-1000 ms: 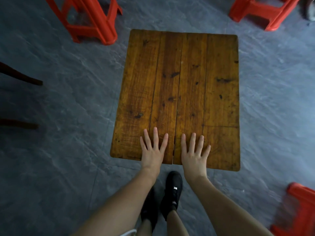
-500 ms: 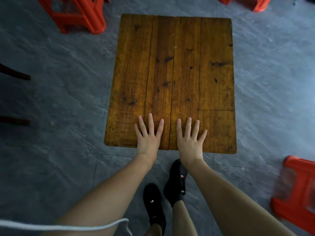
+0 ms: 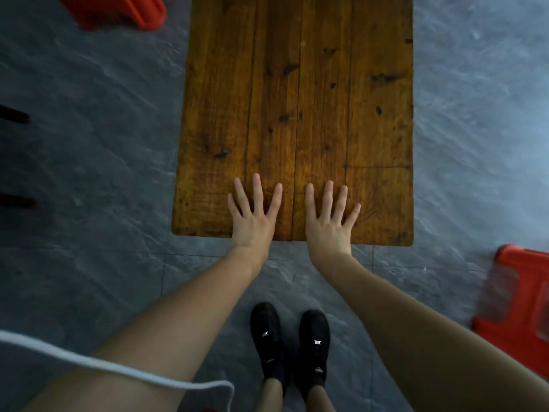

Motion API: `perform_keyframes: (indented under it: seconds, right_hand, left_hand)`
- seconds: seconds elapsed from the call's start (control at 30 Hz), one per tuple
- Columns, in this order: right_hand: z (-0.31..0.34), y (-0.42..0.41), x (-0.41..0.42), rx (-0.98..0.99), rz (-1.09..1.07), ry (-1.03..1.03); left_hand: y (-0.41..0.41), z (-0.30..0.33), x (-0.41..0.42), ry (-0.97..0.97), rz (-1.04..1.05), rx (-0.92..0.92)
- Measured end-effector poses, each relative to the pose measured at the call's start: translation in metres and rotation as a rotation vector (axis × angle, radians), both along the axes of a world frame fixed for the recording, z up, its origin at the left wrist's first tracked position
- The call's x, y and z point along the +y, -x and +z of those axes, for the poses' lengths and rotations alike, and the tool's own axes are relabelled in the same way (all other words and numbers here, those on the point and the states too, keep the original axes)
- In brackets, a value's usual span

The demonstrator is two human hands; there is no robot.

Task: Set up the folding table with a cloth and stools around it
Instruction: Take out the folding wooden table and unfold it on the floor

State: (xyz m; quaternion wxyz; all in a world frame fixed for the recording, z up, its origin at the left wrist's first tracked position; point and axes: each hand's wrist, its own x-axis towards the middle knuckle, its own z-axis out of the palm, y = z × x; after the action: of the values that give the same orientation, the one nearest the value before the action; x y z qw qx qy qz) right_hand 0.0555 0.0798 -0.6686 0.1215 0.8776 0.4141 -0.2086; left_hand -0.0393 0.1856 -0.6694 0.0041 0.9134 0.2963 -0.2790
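1. Here, the left hand (image 3: pixel 252 221) is laid flat on the table (image 3: pixel 300 99), its fingers (image 3: pixel 257 188) straight and spread apart; nothing is gripped.
2. The right hand (image 3: pixel 328 227) is laid flat in the same way just beside it, fingers (image 3: pixel 328 194) straight and fanned, with nothing held.
3. Both palms are set at the near edge of the table, and the fingertips are pointed toward its far end.
4. A narrow dark seam between two boards is seen running lengthwise between the two hands.
5. The table top is made of long wooden planks, stained amber-brown, with dark knots and scuffs; it is rectangular with slightly rounded corners.
6. Beyond the left fingers, far off to the left, part of a red plastic stool (image 3: pixel 118 10) is shown, glossy and cut off by the frame.
7. To the right of the right fingers, well apart from them, a second red stool (image 3: pixel 523 307) is seen, blurred.
8. The floor (image 3: pixel 89 144) is covered in grey slabs with a rippled, stone-like texture.
9. Behind the wrists, two black shoes (image 3: pixel 289 340) are placed side by side on the floor.
10. A white cord (image 3: pixel 118 371) is draped across the left forearm.
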Motion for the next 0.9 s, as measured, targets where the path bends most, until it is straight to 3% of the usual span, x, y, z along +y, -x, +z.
perform_keyframes:
  seconds: [0.23,0.33,0.47,0.67,0.9]
  right_hand:
    - [0.020,-0.012,0.006,0.183,0.005,0.153]
    - [0.048,-0.028,0.007,0.295,0.030,0.183]
    - [0.102,-0.055,-0.004,0.304,0.143,0.147]
    - [0.235,-0.081,-0.004,0.215,0.123,-0.038]
    - [0.414,-0.076,-0.002,0.015,0.179,-0.185]
  left_hand:
    - [-0.005,0.011,0.004,0.119,0.066,0.101]
    - [-0.007,0.027,0.010,0.148,0.018,0.193]
    - [-0.002,0.068,0.024,0.210,-0.112,0.211]
    - [0.002,0.185,0.039,0.172,-0.083,-0.023]
    - [-0.001,0.352,0.034,0.046,-0.048,-0.177]
